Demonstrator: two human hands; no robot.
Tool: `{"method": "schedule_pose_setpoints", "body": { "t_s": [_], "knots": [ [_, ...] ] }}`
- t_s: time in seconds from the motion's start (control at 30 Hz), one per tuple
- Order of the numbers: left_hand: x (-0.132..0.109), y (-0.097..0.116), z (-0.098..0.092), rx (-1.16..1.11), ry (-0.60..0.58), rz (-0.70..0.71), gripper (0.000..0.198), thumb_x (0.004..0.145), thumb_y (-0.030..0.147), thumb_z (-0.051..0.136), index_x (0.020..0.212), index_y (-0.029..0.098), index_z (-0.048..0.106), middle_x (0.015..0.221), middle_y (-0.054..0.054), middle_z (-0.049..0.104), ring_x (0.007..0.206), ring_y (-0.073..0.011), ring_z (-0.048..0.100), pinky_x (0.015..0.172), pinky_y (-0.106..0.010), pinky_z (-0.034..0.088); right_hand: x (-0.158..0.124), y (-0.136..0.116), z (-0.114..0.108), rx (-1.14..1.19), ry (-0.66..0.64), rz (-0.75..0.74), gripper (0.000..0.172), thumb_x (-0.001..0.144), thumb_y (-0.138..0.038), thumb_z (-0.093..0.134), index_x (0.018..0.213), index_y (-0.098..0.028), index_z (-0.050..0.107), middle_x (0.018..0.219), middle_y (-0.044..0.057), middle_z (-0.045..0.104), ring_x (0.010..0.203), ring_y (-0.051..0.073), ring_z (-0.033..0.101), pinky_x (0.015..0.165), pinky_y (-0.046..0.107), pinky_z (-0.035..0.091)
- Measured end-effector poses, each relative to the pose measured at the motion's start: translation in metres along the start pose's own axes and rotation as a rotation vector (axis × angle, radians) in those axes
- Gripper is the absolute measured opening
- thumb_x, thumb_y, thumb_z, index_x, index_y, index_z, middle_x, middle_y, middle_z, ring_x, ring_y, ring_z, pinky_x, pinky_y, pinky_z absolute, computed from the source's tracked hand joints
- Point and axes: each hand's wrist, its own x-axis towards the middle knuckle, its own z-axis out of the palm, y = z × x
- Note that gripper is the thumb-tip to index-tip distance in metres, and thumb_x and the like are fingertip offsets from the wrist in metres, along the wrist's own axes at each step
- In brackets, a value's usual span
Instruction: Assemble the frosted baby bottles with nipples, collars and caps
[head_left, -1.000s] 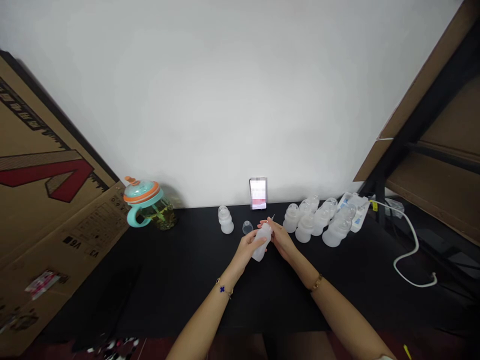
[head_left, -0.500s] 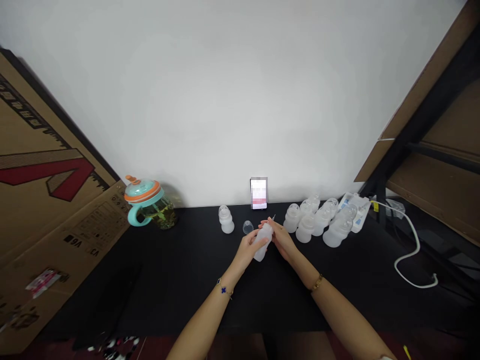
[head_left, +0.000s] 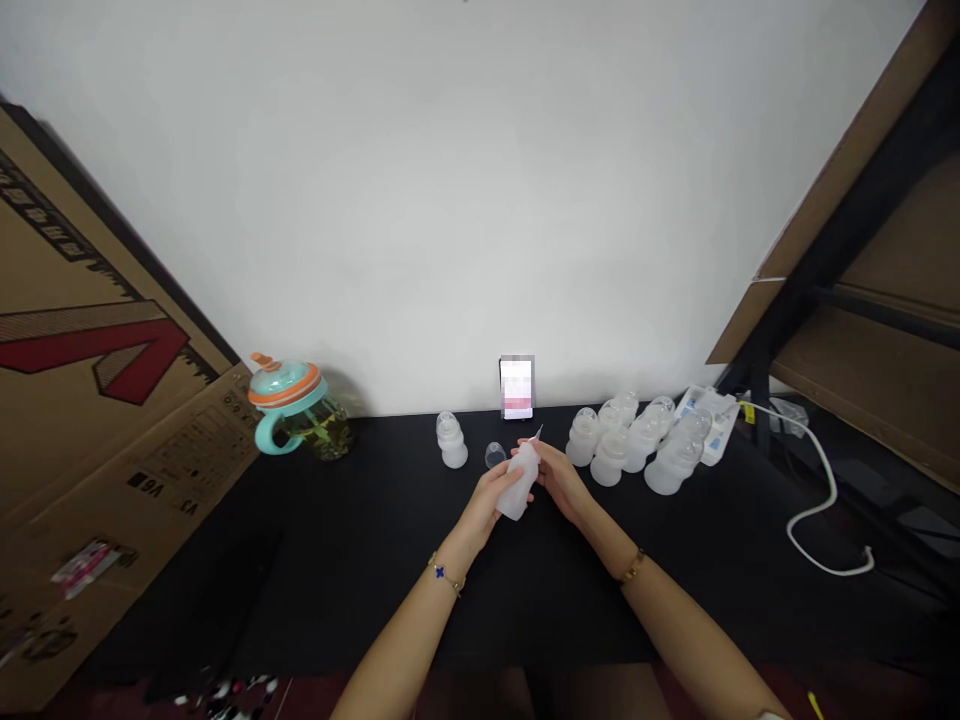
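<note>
A white translucent squeeze bottle (head_left: 517, 490) with a thin pointed tip is held tilted above the black table, its tip toward the upper right. My left hand (head_left: 486, 505) wraps around its body. At the neck, the fingers of my right hand (head_left: 559, 475) close around the base of the tip; some of them are hidden behind the bottle. A clear dome cap (head_left: 495, 456) lies on the table just beyond my left hand. To its left stands a small white feeding bottle (head_left: 452, 445) with a clear cap.
Several capped feeding bottles (head_left: 611, 455) cluster to the right, beside a white power strip (head_left: 712, 425) with a white cable (head_left: 821, 480). A phone (head_left: 517, 390) leans on the wall. A teal-lidded jug (head_left: 300, 410) stands left, near a cardboard box (head_left: 150, 480).
The squeeze bottle has shifted slightly left and tilted more, and its pointed tip shows more clearly. Both hands stay on it.
</note>
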Motion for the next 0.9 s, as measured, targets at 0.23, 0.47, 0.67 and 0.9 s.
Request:
{"method": "schedule_pose_setpoints", "body": {
  "t_s": [0.23,0.47,0.67,0.9],
  "knots": [
    [-0.0020,0.0025,0.0023,0.008,0.008,0.003,0.056,0.076,0.043,0.082,0.121,0.013,0.068,0.101,-0.012,0.074,0.067,-0.0174,0.071,0.058,-0.025,0.057,0.0031,0.0038,-0.0016,-0.013,-0.011,-0.030,0.048,0.076,-0.057,0.077,0.108,-0.020,0.077,0.106,0.009,0.077,0.094,0.024,0.069,0.082,0.035,0.051],
    [-0.0010,-0.0015,0.0024,0.101,0.002,0.074,0.058,0.074,0.048,0.082,0.120,0.014,0.070,0.096,-0.010,0.075,0.068,-0.0172,0.070,0.062,-0.026,0.055,0.0037,0.0039,-0.0009,-0.030,0.031,-0.033,0.049,0.073,-0.059,0.079,0.103,-0.020,0.078,0.102,0.009,0.077,0.090,0.023,0.069,0.080,0.035,0.052],
    [-0.0017,-0.0024,0.0042,0.163,0.010,0.129,0.063,0.071,0.049,0.083,0.122,0.015,0.070,0.092,-0.009,0.075,0.069,-0.0188,0.070,0.066,-0.028,0.052,0.0018,0.0013,0.0014,-0.038,0.048,-0.042,0.051,0.072,-0.059,0.080,0.102,-0.018,0.078,0.101,0.010,0.077,0.092,0.024,0.069,0.083,0.036,0.051],
    [-0.0021,-0.0014,0.0064,0.183,0.022,0.137,0.064,0.070,0.051,0.084,0.120,0.013,0.069,0.087,-0.008,0.075,0.068,-0.0187,0.069,0.065,-0.027,0.052,0.0014,0.0011,0.0022,-0.069,0.070,-0.061,0.052,0.072,-0.061,0.079,0.102,-0.019,0.078,0.099,0.009,0.077,0.088,0.023,0.068,0.081,0.036,0.051]
  ]
}}
